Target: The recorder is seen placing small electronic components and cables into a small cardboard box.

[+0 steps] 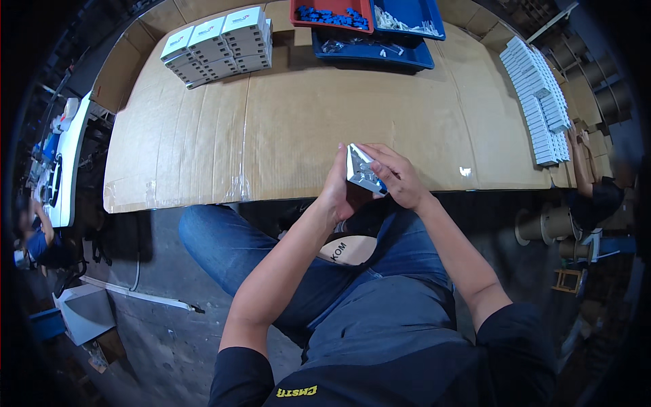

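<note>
A small white box (354, 163) is held between my hands at the table's near edge, tilted. Something clear or silvery, perhaps a plastic bag, shows at its open-looking face, with a bit of blue at its lower right. My left hand (335, 190) wraps its left side, the thumb along the edge. From the right, my right hand (400, 178) curls over it, fingers across the top and side. The palms hide much of the box.
Stacked white boxes (220, 47) stand at the far left of the cardboard-covered table (305, 129). A red bin (332, 26) of blue parts and blue bins (373, 65) of white and clear parts sit at the back. White pieces (536, 95) are stacked right; other people work on both sides.
</note>
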`<state>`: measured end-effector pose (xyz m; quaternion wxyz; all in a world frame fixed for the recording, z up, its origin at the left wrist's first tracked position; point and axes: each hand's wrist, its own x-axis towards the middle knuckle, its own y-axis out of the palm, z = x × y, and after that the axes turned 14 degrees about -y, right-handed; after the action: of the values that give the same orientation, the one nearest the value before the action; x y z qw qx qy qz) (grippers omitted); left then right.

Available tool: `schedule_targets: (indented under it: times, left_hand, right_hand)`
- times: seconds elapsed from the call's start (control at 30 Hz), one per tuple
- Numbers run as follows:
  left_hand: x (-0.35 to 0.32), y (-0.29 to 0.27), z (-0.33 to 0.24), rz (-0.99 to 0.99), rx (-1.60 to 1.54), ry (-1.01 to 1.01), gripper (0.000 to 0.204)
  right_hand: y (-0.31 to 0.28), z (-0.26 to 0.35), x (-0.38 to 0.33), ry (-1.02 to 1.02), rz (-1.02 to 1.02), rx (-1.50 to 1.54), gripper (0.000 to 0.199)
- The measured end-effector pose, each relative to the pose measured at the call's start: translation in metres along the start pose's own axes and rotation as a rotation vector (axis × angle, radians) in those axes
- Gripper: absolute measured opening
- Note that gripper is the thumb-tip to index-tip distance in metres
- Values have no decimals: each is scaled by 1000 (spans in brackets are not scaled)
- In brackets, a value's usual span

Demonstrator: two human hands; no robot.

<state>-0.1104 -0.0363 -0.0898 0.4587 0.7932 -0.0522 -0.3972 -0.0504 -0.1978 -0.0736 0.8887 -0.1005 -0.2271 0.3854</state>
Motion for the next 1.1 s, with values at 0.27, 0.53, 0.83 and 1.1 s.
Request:
schedule_targets:
  times: [0.27, 0.53, 0.83, 1.1]
  left_hand:
    - [7, -4, -1, -13, -8, -17, 72]
    - [13, -11, -1, 5, -45, -14, 78]
    - [8, -6, -2, -128, -66, 39, 68]
    - [-9, 12, -10, -104, 47, 77, 58]
  right_hand:
    - [1, -4, 5, -59, 4, -67, 48]
    - [2, 5, 15, -29, 103, -182, 52]
    - [12, -8, 2, -42, 117, -256, 60]
    - [8, -11, -4, -38, 20, -203, 66]
